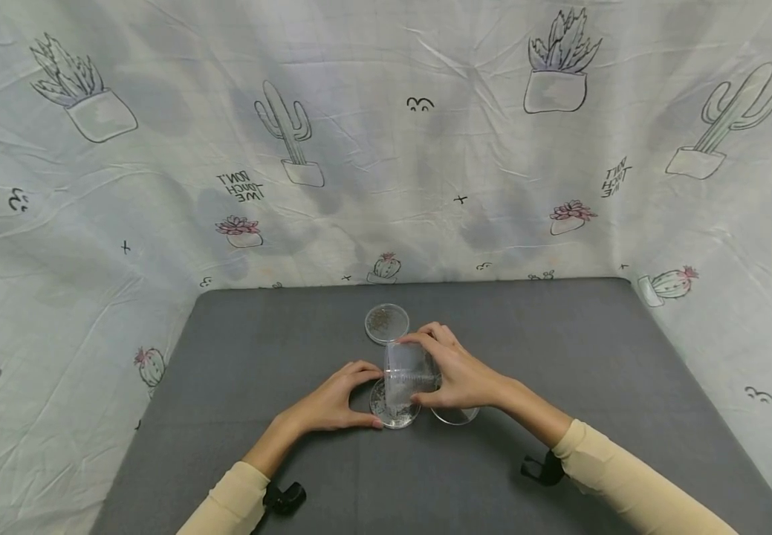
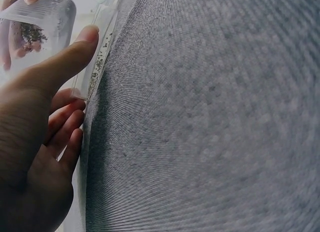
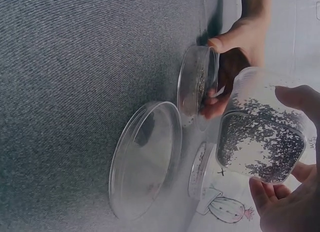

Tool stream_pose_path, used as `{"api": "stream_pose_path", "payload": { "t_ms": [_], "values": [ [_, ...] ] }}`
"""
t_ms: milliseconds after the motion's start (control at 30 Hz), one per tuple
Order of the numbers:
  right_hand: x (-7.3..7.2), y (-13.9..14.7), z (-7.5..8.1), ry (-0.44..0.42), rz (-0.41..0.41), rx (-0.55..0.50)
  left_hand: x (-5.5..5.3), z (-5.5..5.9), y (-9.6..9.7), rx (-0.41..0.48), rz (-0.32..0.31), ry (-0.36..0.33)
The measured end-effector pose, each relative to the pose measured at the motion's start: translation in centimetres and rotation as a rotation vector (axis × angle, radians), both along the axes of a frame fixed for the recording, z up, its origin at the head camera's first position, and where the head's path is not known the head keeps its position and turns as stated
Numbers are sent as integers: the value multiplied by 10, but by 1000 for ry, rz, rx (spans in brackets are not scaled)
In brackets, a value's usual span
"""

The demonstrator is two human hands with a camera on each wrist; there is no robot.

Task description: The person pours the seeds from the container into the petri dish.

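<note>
My right hand (image 1: 458, 371) grips a clear plastic container (image 1: 404, 364), thumb on one side and fingers on the other. The container is tipped on its side above a petri dish (image 1: 395, 422). Dark small grains cling inside the container (image 3: 265, 137) in the right wrist view. With thumb and fingers at opposite sides of its rim, my left hand (image 1: 339, 400) holds that petri dish on the table. Small grains lie in the dish (image 3: 190, 91), and the container hides part of it in the head view.
To the right, partly under my right hand, lies another clear round dish (image 3: 145, 167). Farther back sits a third petri dish (image 1: 394, 321) with brownish grains. The grey table (image 1: 279, 334) ends at a patterned cloth backdrop (image 1: 359, 148) behind and at the sides.
</note>
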State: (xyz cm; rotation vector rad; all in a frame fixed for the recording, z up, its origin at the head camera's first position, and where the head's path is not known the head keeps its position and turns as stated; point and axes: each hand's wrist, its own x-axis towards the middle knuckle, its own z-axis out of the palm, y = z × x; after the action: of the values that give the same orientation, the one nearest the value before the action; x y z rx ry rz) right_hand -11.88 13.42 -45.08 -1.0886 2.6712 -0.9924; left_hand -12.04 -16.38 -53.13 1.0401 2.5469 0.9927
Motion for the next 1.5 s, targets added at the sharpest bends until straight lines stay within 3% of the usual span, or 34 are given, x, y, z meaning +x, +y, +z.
{"api": "stream_pose_path", "payload": {
  "t_ms": [133, 367, 533, 767, 1133, 1500],
  "values": [
    [0, 4, 0, 5, -34, -15, 0, 0, 0, -1, -4, -3],
    [-1, 19, 0, -60, -115, -68, 0, -1, 0, 15, 2, -8],
    [-5, 37, 1, -47, -177, -112, 0, 0, 0, 25, 2, 0],
    [-17, 75, -5, -78, -320, -173, 0, 1, 1, 28, 4, 10],
    [-34, 151, -20, -218, -538, -237, 1, 3, 1, 26, 1, 11],
    [-50, 201, -44, -232, -717, -231, 0, 3, 1, 25, -6, 16]
  ]
}}
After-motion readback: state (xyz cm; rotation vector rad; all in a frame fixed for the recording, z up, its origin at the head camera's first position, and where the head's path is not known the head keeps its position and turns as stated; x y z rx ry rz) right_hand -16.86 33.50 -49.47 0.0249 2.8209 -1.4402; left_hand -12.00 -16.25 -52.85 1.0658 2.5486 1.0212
